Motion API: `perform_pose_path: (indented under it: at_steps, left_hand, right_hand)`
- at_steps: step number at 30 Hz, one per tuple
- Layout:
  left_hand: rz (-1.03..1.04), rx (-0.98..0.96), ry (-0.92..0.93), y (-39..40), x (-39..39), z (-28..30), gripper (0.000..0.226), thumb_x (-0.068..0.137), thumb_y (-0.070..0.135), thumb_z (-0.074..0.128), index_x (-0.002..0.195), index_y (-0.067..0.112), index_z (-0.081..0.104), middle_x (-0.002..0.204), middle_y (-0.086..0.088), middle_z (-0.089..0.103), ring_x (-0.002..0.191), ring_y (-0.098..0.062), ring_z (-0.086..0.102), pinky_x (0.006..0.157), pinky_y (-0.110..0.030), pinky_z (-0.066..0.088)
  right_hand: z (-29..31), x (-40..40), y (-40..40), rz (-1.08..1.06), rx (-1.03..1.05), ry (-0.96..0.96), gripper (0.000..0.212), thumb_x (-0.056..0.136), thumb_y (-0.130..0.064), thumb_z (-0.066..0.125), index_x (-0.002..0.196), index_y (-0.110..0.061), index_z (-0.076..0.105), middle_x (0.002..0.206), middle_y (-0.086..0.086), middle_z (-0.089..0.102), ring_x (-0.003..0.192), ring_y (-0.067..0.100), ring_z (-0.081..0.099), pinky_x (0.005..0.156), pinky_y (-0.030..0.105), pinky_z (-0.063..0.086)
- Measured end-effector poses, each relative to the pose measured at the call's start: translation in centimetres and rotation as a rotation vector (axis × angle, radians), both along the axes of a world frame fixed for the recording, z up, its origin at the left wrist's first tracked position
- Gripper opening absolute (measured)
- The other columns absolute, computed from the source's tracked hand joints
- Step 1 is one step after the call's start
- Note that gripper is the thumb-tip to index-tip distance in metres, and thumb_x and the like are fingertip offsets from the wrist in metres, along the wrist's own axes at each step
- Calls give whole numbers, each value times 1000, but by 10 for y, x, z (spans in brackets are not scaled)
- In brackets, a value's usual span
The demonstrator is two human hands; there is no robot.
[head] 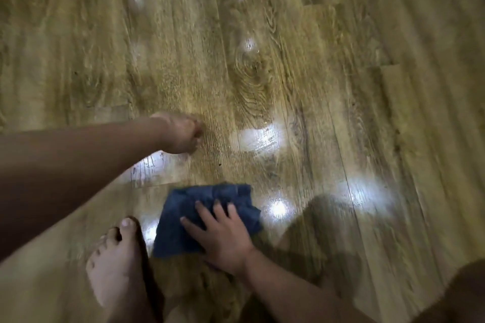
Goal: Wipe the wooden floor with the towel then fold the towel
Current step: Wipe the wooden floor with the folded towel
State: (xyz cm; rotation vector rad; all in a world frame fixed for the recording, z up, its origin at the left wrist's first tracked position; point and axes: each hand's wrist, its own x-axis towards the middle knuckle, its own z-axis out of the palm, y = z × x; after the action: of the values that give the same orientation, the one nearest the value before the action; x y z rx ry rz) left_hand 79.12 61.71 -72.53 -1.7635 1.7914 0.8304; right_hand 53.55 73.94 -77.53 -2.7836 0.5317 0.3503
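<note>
A rumpled dark blue cloth towel (207, 217) lies on the wooden floor (301, 65) low in the view, just in front of the person. The right hand (223, 238) rests flat on top of the towel's near right part, its grip spread, fingers fanned out and pressing the cloth against the boards rather than pinching it. A bare foot (118, 267) stands just left of the towel, toes pointing away from the camera.

Farther out and to the left, the left hand (181, 134) is planted on the bare floor, well apart from the towel, at the end of a straightened arm; its fingers look curled under, but blur keeps me from telling whether the grip is pressed together or loose.

The floor is laminate in a yellowish-brown wood grain, with long planks running away from the viewer and a dark knot pattern near the middle. It is glossy: several bright white reflections of light sit around the towel and farther up. A dark shadow falls right of the towel. Nothing of the room beyond the floor shows.
</note>
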Motion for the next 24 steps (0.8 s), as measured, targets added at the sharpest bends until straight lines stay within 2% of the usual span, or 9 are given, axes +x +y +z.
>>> perform_pose_path:
  at_steps: [2, 4, 6, 10, 12, 15, 17, 20, 24]
  left_hand:
    - [-114, -8, 4, 3, 11, 5, 39, 100, 48, 44, 134, 29, 52, 137, 4, 51, 121, -18, 52, 97, -39, 47]
    - [-186, -62, -2, 25, 14, 5, 46, 99, 46, 45, 140, 26, 48, 148, 1, 45, 134, -21, 44, 109, -40, 39]
    - [-224, -116, -3, 53, 17, 0, 53, 99, 48, 44, 148, 27, 39, 160, 4, 31, 146, -20, 30, 116, -37, 30]
    - [-127, -165, 87, 101, 18, -11, 58, 100, 50, 36, 155, 33, 25, 166, 9, 12, 152, -14, 14, 121, -35, 11]
    - [-35, -142, 102, 123, 13, -20, 59, 102, 50, 34, 157, 35, 20, 167, 11, -1, 153, -11, -1, 122, -34, 0]
    - [42, -177, 119, 147, 9, -34, 62, 103, 48, 34, 159, 35, 10, 163, 13, -22, 149, -9, -25, 122, -32, -13]
    - [78, -211, 155, 154, 9, -39, 63, 102, 47, 35, 159, 35, 9, 162, 15, -23, 147, -7, -29, 120, -33, -16]
    - [162, -252, 214, 153, 5, -42, 60, 101, 48, 38, 157, 36, 20, 165, 17, -11, 150, -5, -20, 122, -34, -12]
    - [204, -338, 274, 147, 9, -41, 56, 99, 57, 30, 152, 38, 32, 164, 18, 15, 152, -6, 5, 124, -32, 3]
  right_hand:
    - [-2, 1, -14, 54, -18, -16, 85, 71, -62, 70, 145, -34, 41, 146, 10, 48, 114, 35, 52, 94, 54, 47]
    - [-3, -5, -39, 61, -68, -10, 86, 70, -64, 71, 146, -34, 41, 148, 9, 48, 113, 34, 51, 94, 52, 46]
    - [-4, -12, -76, -35, -117, -2, 85, 72, -64, 70, 147, -35, 42, 147, 9, 49, 114, 35, 54, 95, 52, 44]
    - [-1, -28, -177, -429, -213, 78, 79, 82, -59, 58, 151, -39, 28, 150, 10, 40, 127, 39, 44, 100, 55, 36]
    - [-3, -32, -229, -732, -265, 70, 75, 83, -56, 61, 149, -35, 33, 144, 15, 42, 126, 41, 43, 101, 57, 34]
    - [-4, -24, -287, -1187, -223, 41, 66, 85, -54, 63, 141, -27, 41, 142, 19, 41, 129, 44, 38, 105, 61, 29]
    - [-8, -9, -297, -1323, -220, 74, 63, 86, -54, 61, 138, -25, 41, 145, 20, 38, 132, 45, 34, 107, 63, 27]
    - [-8, 13, -263, -1273, -312, 83, 68, 88, -55, 58, 146, -25, 37, 146, 22, 36, 131, 46, 35, 105, 60, 27]
    - [-3, 37, -173, -896, -283, 11, 73, 84, -55, 60, 148, -30, 37, 139, 20, 44, 121, 43, 42, 99, 56, 33]
